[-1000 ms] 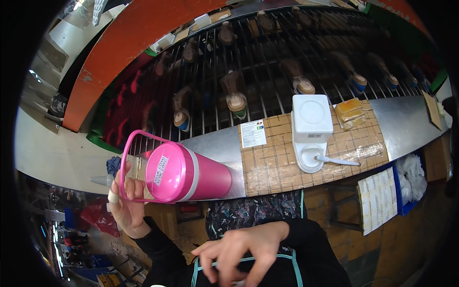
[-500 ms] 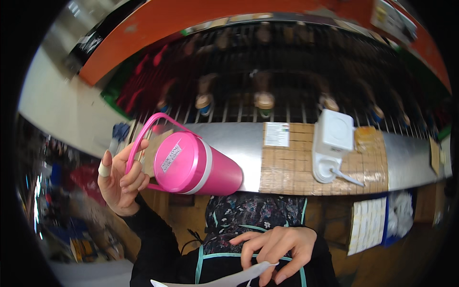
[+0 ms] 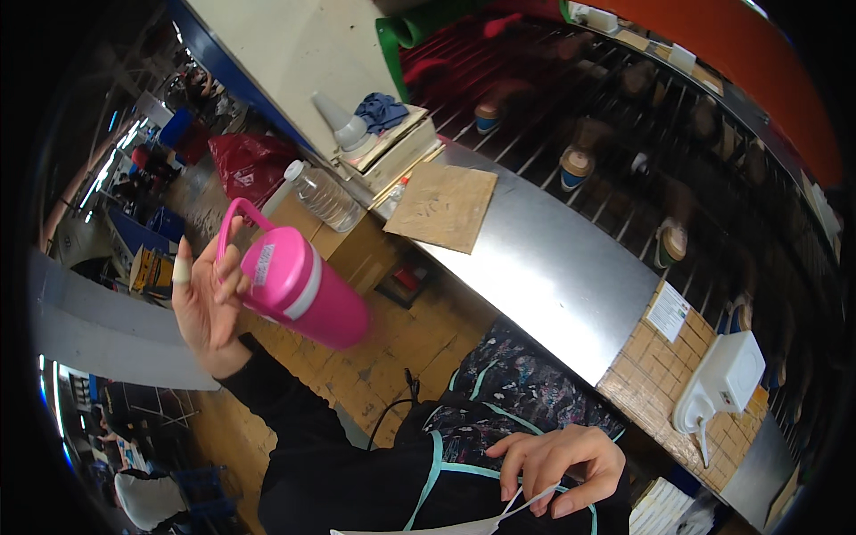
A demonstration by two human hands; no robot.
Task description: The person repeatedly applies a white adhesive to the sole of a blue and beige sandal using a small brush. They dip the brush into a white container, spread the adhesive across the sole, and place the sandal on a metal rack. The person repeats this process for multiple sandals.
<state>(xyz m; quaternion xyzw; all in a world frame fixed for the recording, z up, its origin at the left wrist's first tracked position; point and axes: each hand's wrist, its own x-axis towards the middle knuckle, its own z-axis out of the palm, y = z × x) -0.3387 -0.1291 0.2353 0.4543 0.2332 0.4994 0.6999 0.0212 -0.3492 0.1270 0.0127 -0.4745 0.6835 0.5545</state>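
My left hand (image 3: 203,301) grips a pink flask (image 3: 299,285) with a pink loop handle and a pale band near its cap, held tilted in the air to my left, away from the counter. One finger of that hand wears a white wrap. My right hand (image 3: 555,464) rests low over my patterned apron, its fingers pinching a white sheet of paper (image 3: 446,524) at the bottom edge.
A long steel counter (image 3: 544,267) runs diagonally, with a brown board (image 3: 443,205), a clear plastic bottle (image 3: 323,194), a stack of pads with a white cone and blue cloth (image 3: 379,134), and a white box device (image 3: 727,379). Behind it, shoes ride a barred conveyor (image 3: 624,134).
The view has swung to the left, so the counter now slants away. My left hand has carried the pink flask off the counter side and out over the floor. My right hand stays on the paper.
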